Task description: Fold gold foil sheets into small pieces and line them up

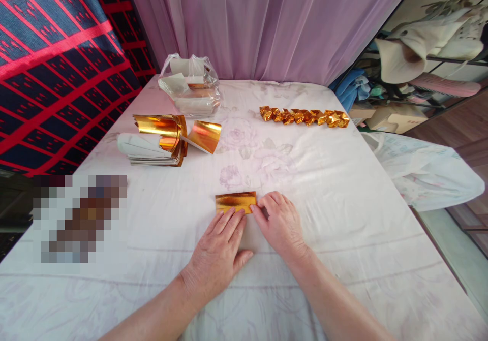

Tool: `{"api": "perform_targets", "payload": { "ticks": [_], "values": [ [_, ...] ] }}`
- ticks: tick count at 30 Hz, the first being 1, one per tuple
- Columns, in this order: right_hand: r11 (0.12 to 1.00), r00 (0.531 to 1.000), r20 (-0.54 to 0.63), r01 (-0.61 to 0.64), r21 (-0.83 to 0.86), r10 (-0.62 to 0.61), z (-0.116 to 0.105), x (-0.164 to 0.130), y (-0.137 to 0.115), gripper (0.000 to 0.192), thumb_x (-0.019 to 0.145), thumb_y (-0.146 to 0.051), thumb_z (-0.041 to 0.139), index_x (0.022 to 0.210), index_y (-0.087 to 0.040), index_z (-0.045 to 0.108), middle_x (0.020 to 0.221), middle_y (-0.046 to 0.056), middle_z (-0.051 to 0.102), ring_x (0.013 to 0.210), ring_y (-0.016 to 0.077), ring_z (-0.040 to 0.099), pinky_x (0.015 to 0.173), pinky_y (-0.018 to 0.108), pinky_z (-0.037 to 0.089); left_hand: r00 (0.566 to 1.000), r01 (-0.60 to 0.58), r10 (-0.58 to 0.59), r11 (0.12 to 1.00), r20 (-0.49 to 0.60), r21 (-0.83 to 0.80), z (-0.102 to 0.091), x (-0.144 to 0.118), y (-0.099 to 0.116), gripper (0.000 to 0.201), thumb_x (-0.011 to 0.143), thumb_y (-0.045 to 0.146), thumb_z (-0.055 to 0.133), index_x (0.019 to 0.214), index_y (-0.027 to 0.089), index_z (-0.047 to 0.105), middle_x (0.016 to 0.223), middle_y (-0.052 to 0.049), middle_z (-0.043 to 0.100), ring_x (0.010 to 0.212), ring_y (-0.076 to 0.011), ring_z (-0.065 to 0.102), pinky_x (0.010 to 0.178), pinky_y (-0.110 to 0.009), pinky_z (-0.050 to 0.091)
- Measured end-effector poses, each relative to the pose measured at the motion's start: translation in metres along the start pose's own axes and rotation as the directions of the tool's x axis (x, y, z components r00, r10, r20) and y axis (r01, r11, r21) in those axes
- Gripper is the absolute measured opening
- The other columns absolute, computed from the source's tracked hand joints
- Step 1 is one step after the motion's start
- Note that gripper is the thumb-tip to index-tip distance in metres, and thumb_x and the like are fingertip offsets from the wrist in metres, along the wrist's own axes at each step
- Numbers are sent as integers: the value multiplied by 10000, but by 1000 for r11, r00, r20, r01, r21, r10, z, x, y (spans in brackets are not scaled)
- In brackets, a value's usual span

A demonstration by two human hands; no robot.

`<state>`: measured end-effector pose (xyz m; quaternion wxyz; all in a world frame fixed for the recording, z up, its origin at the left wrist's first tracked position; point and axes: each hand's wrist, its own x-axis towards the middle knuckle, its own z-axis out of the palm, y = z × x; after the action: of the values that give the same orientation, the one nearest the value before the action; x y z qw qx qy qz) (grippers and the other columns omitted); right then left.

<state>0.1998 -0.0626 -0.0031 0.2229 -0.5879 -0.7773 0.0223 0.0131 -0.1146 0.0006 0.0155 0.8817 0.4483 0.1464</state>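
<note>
1. Fingers (230, 222) of the left hand (216, 252) lie extended, tips on the near long edge of the gold strip (235, 199); I read that hand as flattened, with nothing gripped.
2. The right hand (281, 224) is curled, its thumb at the strip's right end; from here I can't make out whether thumb and forefinger pinch it.
3. The strip lies flat on the table (324, 188), roughly midway between its left and right edges. To me it looks like a folded sheet, so I judge this piece under way, not finished.
4. Toward the table's far right corner I see a row of faceted gold pieces (305, 117), which I take as the done part.
5. Toward the far left corner sit a pile of curled gold sheets (152, 125) and a loose sheet (206, 135) beside it, seemingly unworked.
6. Behind those, near the far edge, a clear bag (215, 91) holds more sheets; I judge plenty is left.
</note>
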Motion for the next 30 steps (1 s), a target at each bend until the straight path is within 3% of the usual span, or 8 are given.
{"api": "perform_targets", "payload": {
  "ticks": [20,30],
  "values": [
    [999,999,13,-41,27,41,2,-1,0,138,945,-324,560,869,-222,613,909,47,640,816,203,588,730,320,386,1000,16,-16,999,16,-29,-1,1,0,604,960,514,483,1403,105,513,1411,-155,575,1351,-298,473,1132,-449,383],
    [998,999,30,10,64,-11,0,0,2,141,948,-291,568,866,-237,669,935,38,653,838,190,591,746,314,377,1000,30,-29,998,12,-52,0,0,0,593,947,505,512,1381,101,530,1400,-156,572,1337,-312,478,1131,-457,387]
  ]
}}
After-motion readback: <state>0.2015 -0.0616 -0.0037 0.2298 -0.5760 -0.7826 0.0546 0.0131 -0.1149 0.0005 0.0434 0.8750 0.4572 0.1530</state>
